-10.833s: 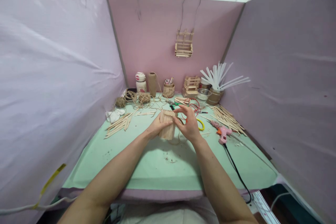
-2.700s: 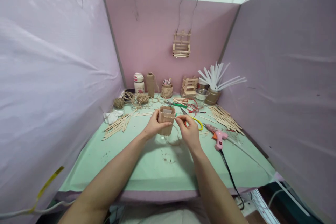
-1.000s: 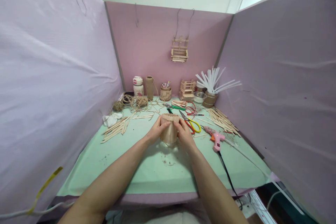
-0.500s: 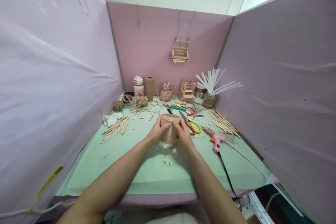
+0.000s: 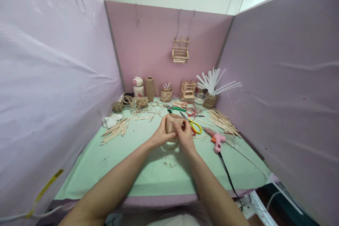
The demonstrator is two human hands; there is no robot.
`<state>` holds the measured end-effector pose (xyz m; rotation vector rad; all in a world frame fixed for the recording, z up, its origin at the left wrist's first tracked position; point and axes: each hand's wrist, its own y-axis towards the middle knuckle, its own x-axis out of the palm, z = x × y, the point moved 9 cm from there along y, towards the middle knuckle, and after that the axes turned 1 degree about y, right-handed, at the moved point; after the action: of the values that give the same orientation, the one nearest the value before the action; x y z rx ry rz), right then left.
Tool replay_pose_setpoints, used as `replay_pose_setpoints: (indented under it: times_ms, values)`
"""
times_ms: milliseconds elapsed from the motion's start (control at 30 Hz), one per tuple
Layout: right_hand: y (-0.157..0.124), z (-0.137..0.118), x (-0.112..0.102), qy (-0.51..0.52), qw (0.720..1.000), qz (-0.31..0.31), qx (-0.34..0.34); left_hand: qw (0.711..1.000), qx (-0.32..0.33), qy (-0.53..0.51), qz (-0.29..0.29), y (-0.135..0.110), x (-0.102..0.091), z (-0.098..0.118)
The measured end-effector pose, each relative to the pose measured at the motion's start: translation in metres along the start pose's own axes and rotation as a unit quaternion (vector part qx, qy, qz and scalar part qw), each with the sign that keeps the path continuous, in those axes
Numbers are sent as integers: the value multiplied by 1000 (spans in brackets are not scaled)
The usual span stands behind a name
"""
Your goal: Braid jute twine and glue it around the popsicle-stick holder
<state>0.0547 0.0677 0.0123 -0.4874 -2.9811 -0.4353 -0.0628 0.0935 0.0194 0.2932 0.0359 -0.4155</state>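
1. Cup (image 5: 170,126): between my two hands, mouth up; whether its base meets the table (image 5: 159,180) I cannot tell
2. Left hand (image 5: 158,137): fingers curled around the cup's left side, thumb laid across the front
3. Right hand (image 5: 185,137): thumb on the front just under the wavy rim, fingers at the right side, pinching the wall; any strand under the thumb is too small to tell
4. Handling, my judgement: left fingers should only steady; right thumb is best pressed flat and evenly, since a hard squeeze could bow the wall
5. Also judged: turning the cup, not the wrist, would keep the thumb square to the rim
6. Cup's inside: some inner wall shows beyond my thumbs; floor hidden
7. Beyond my fingers: pen pot (image 5: 166,95), pens (image 5: 166,85) upright in it
8. Beyond and right: clear bowl (image 5: 200,99), contents unclear; just beside it a brown pot (image 5: 210,101), white sticks (image 5: 211,82) fanning out
9. Beyond and left: lidded jar (image 5: 138,88), contents hidden
10. High beyond my fingers: slatted basket (image 5: 180,55), hung up; contents, if any, cannot be made out
11. Just right of my right fingers: scissors (image 5: 196,127)
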Motion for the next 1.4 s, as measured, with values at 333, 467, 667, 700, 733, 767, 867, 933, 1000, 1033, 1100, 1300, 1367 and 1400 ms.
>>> replay_pose_setpoints:
  times_ms: [333, 467, 667, 700, 733, 767, 867, 933, 1000, 1033, 1100, 1300, 1367, 1400]
  values:
    - [-6, -36, -8, -156, 975, 4, -161, 1000, -6, -10, 28, 5, -13, -2]
    - [-3, -67, -2, -226, 945, -87, -218, 999, 12, 42, 5, 4, -12, 6]
    - [10, -75, 7, -226, 935, -220, -164, 995, 19, 93, -26, 2, -5, 14]
    - [10, -75, 8, -228, 934, -227, -158, 995, 18, 94, -27, 2, -4, 14]
    - [11, -74, 9, -231, 932, -232, -154, 995, 16, 94, -28, 2, -4, 13]
    - [10, -73, 10, -237, 930, -236, -153, 995, 15, 94, -28, 2, -4, 13]
    - [9, -74, 14, -266, 921, -237, -157, 995, 16, 94, -33, 3, -4, 10]
    - [8, -75, 16, -297, 911, -235, -165, 995, 15, 96, -39, 3, -4, 8]
    - [7, -78, 18, -325, 900, -233, -173, 994, 14, 99, -42, 4, -4, 7]
    - [6, -80, 19, -336, 895, -233, -176, 994, 14, 101, -44, 4, -4, 6]
    - [6, -83, 20, -349, 889, -232, -183, 994, 15, 104, -43, 3, -3, 7]
    - [7, -84, 17, -355, 888, -229, -182, 996, 8, 67, -50, 2, -2, 10]
    - [9, -83, 16, -342, 893, -232, -181, 997, 14, 52, -50, 3, -2, 12]
    - [9, -82, 16, -333, 896, -234, -180, 997, 19, 48, -51, 3, -3, 13]
